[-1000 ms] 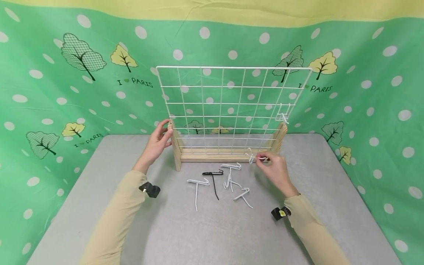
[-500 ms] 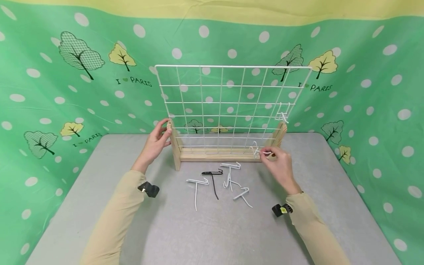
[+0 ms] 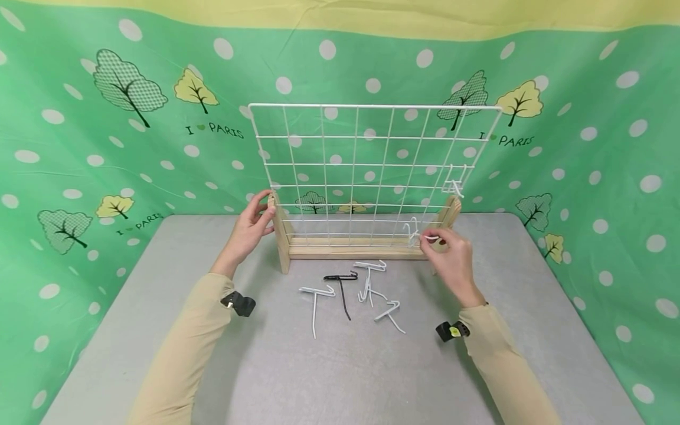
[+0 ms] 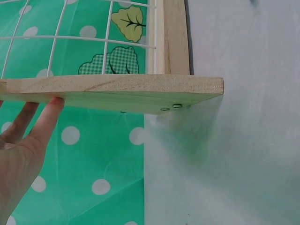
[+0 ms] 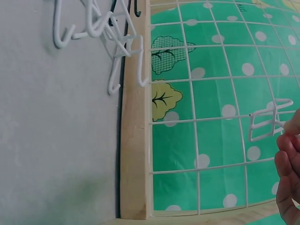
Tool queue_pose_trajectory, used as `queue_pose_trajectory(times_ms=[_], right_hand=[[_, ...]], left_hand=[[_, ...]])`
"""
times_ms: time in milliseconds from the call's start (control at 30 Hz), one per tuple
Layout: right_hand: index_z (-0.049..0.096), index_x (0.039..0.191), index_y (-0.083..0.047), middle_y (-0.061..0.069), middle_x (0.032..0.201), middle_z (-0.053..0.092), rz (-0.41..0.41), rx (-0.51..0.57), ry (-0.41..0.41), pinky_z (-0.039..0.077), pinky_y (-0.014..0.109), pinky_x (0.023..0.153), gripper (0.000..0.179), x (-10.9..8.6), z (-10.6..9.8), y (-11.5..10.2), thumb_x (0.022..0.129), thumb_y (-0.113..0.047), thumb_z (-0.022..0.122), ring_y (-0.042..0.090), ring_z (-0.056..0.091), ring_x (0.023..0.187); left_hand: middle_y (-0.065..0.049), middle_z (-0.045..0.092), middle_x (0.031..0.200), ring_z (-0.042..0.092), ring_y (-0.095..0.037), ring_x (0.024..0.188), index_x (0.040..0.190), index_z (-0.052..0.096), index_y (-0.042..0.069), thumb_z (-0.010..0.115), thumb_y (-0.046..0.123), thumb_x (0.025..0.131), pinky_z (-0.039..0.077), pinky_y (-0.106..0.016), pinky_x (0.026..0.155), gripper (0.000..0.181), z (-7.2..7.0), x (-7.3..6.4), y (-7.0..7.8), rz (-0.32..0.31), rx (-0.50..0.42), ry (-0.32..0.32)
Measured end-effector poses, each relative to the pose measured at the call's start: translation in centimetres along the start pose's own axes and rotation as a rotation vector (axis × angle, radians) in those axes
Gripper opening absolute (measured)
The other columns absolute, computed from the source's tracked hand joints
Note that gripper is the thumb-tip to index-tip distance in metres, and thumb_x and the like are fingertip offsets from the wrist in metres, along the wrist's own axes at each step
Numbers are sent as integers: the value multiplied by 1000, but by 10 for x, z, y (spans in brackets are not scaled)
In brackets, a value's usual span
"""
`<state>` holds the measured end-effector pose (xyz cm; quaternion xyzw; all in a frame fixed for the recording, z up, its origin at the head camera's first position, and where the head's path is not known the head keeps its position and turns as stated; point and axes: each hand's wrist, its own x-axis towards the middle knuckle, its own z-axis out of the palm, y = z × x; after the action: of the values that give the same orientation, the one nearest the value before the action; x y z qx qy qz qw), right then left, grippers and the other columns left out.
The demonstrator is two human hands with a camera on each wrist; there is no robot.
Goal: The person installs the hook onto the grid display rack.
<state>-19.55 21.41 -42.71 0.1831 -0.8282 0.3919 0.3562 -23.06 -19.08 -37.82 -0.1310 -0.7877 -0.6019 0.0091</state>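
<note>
A white wire grid panel (image 3: 357, 165) stands upright in a wooden stand (image 3: 340, 255). My left hand (image 3: 251, 227) holds the stand's left post near its top; in the left wrist view its fingers (image 4: 49, 115) touch the post's outer side. Between thumb and fingertips, my right hand (image 3: 451, 257) pinches a white wire hook (image 3: 412, 231) by its prong. The hook's bent ends are up, in front of the grid's lower right part. In the right wrist view the hook (image 5: 265, 124) overlaps the grid wires; whether it touches them I cannot tell.
Another white hook (image 3: 453, 186) hangs on the grid's right side. Several loose white hooks (image 3: 317, 292) and a black hook (image 3: 341, 277) lie on the grey table (image 3: 340, 378) before the stand. A green dotted cloth (image 3: 159, 177) surrounds the table.
My right hand has moved up and slightly right with the white hook, raising it along the front of the grid. My left hand stays at the left post.
</note>
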Motion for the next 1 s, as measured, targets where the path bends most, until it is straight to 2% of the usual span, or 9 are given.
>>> queue_pose_trajectory(times_ms=[100,333,733,1000], right_hand=[[70,82,5,16,77,69,-4,-6,22,46,26,60,8,3,-2,0,75,9,72,26,63,68],[70,81,6,16,76,69,-15,-6,61,42,21,60,6,12,-3,-3,76,9,70,28,63,67],[70,82,7,16,75,68,-27,-50,120,46,31,57,4,25,1,-7,79,6,67,27,62,66],[70,81,6,17,76,68,8,-73,130,46,35,56,4,29,3,-9,81,3,67,28,62,66]], left_hand=[[-34,37,139,45,-44,123,149,26,2,43,14,105,47,-53,92,49,0,0,0,3,-1,0],[-34,37,139,45,-44,123,149,26,2,43,14,105,46,-55,93,49,0,0,-1,2,1,3],[-33,38,138,46,-44,123,150,27,4,44,15,104,47,-53,92,50,-1,1,-3,-5,-6,5],[-33,38,139,45,-44,123,149,27,3,44,14,104,47,-53,92,49,-1,1,-3,-2,-19,5]])
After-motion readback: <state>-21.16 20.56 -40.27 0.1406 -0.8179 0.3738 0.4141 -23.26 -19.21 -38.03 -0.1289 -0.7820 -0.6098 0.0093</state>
